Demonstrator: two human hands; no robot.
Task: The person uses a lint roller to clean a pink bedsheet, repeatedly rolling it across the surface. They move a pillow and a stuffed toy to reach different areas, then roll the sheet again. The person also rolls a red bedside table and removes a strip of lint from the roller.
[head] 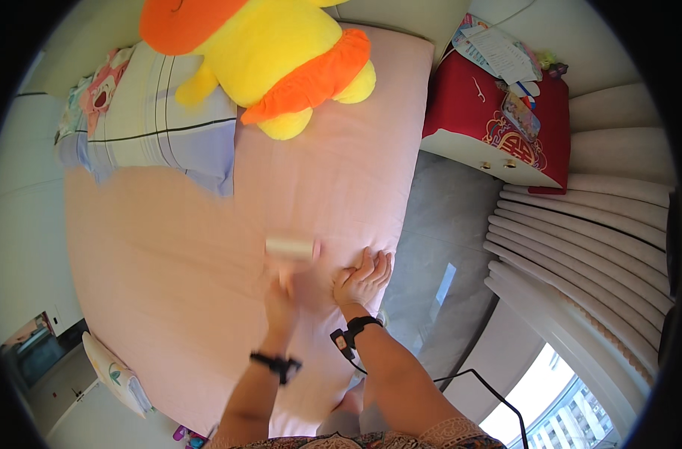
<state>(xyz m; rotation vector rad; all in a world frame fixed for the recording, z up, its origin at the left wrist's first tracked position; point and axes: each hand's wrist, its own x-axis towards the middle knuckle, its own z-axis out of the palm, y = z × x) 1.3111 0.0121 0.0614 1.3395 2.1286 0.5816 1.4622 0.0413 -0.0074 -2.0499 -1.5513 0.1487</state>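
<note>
A lint roller [290, 248], blurred by motion, has a whitish roll with a pink end and lies against the pink fitted sheet [167, 241] of a bed. My left hand [281, 300], also blurred, is closed around its handle. To the right, my right hand [364, 278] presses palm down on the sheet close to the mattress edge, fingers spread a little and holding nothing. Both wrists carry black bands; a black cable runs from the one on the right.
A large yellow-and-orange plush toy [273, 50] and a checked pillow [161, 123] lie at the bed's head. A nightstand with a red cloth [458, 95] stands at right, near gathered curtains [582, 241]. Folded bedding [113, 373] sits by the lower left bed edge.
</note>
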